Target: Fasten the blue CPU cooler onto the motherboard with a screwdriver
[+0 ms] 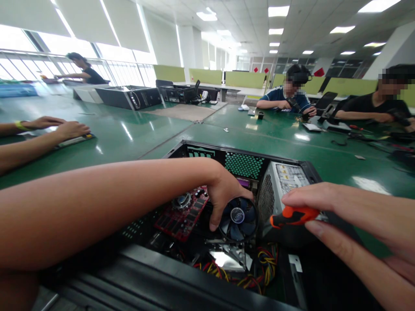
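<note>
An open black computer case (152, 263) lies in front of me. My left hand (223, 190) reaches inside it and is closed around the round dark cooling fan (237, 215), thumb at its left side and fingers behind its rim. Left of the fan sits a red graphics card (183, 216). Between the thumb and fingers of my right hand (337, 216) is an orange and black screwdriver (296, 215), its handle end pointing left toward the fan. Behind it stands the metal power supply (285, 177). Bundled coloured cables (267, 261) lie below the fan.
The green table (129, 134) carries another computer case (129, 97) at the back left. A person's hands (73, 129) rest on a flat object at the left. Two people sit across the table at the right, near loose parts and cables (363, 140). Another person (87, 71) sits far left.
</note>
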Demonstrator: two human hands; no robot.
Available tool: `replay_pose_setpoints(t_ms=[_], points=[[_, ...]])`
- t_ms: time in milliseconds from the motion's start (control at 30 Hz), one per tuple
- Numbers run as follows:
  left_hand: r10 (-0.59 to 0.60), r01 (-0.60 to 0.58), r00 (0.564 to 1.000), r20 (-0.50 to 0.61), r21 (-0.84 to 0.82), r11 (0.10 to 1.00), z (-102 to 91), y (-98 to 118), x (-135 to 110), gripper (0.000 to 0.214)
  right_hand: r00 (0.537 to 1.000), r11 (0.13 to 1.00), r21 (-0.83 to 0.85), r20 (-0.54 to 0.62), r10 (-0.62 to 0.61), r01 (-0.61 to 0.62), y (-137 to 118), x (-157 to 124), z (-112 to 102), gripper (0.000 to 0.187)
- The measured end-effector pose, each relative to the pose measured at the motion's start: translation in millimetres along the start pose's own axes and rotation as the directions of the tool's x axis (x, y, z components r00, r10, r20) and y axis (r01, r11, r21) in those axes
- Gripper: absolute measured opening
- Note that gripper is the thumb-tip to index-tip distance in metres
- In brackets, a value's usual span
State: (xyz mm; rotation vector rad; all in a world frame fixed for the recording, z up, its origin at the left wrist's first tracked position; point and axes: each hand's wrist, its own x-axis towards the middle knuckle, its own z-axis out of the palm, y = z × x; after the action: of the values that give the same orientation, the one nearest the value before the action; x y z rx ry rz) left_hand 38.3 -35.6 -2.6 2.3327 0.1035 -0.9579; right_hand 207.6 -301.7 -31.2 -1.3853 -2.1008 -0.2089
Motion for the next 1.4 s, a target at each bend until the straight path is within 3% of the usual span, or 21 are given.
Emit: replay_pose_setpoints(t_ms=[333, 533, 767, 900, 967, 1067, 1233, 1400], points=[[0.032, -0.032, 0.999, 0.0, -0.034, 0.999, 2.8, -5.4, 1.0, 0.108, 1.0, 1.0, -0.028, -0.008, 0.01, -0.01, 3.6, 1.0, 0.0, 0.023], [0.046, -0.047, 0.999, -0.003, -0.031, 0.998, 2.2, -3.4, 0.3, 0.101, 1.0, 0.999, -0.046, -0.026, 0.014, -0.016, 0.4, -3.0, -7.1, 0.024], [0.053, -0.053, 0.999, 0.0, -0.046, 0.998, 2.9, -3.2, 2.1, 0.112, 0.997, 0.994, -0.101, -0.061, -0.039, 0.032, -17.0, 32.8, -18.3, 0.018], [0.042, -0.042, 0.999, -0.006, -0.048, 0.998, 3.0, -2.3, 2.6, 0.114, 0.997, 0.993, -0.095, 0.044, -0.07, 0.074, -22.4, 39.3, -18.6, 0.033], [0.024, -0.025, 0.999, -0.024, -0.028, 0.999, 2.9, -1.2, 2.0, 0.114, 0.995, 0.994, -0.111, 0.103, -0.011, 0.022, -23.7, 38.2, -16.9, 0.048], [0.007, -0.007, 1.0, -0.026, -0.014, 1.0, 2.7, 0.7, 0.9, 0.111, 0.991, 0.997, -0.068, 0.13, -0.02, 0.029, -22.9, 35.9, -14.6, 0.06], [0.028, -0.028, 1.0, -0.008, -0.036, 0.999, 1.8, 3.5, 0.8, 0.112, 0.999, 0.998, 0.062, 0.037, 0.003, -0.005, -11.1, 15.3, -12.9, 0.046], [0.038, -0.036, 0.999, 0.03, -0.063, 0.997, 1.4, 3.4, 2.4, 0.087, 0.999, 0.996, 0.089, 0.037, 0.016, -0.019, -1.1, -6.9, -8.3, 0.038]])
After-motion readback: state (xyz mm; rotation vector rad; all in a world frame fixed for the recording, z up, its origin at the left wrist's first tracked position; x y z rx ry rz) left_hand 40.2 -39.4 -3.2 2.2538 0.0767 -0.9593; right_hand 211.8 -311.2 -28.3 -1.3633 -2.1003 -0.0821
